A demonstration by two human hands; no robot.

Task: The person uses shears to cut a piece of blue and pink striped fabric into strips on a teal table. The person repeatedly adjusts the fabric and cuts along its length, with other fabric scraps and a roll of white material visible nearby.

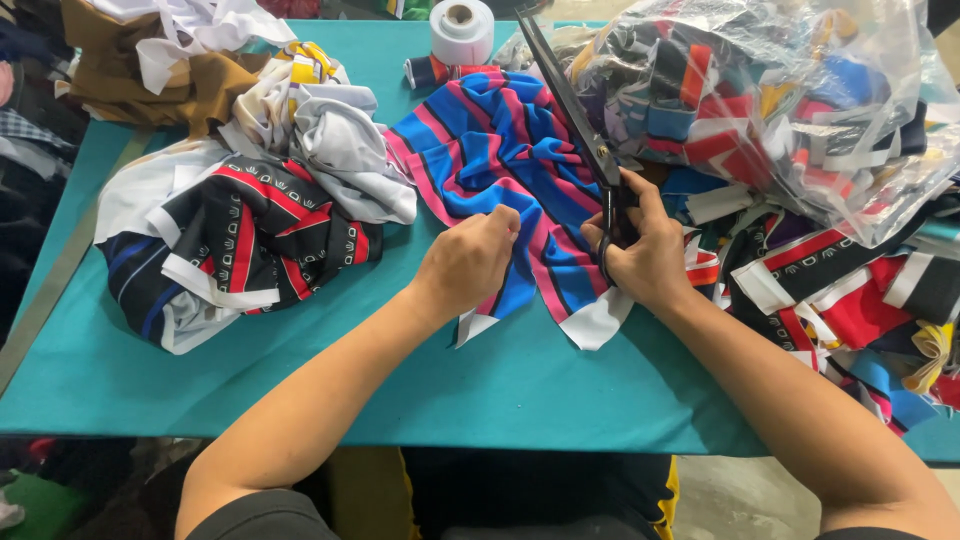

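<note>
— where is the striped cloth?

— the blue, pink and black striped cloth (pixel 500 160) lies in the middle of the teal counter (pixel 520 390), bunched up, its white-edged ends hanging toward the person.

— and the hands?

— the left hand (pixel 468 262) is closed in a fist, pinching the cloth near its lower edge. the right hand (pixel 645 255) is closed around the handles of the black scissors (pixel 575 110), just beside the cloth's right side. the blades point up and away, over the cloth, and look nearly shut — i cannot tell if they bite into the fabric.

— what sits around it?

— on the left, a heap of black, red and white printed fabric (pixel 235 245) with crumpled white pieces on top, and brown cloth (pixel 150 80) behind it at the counter's far corner. at the far edge, a roll of white tape (pixel 461 30) stands upright, near the top of the striped cloth. on the right, a clear plastic bag (pixel 790 100) stuffed with coloured scraps, and more loose scraps (pixel 850 290) spread below it, touching the right forearm.
</note>
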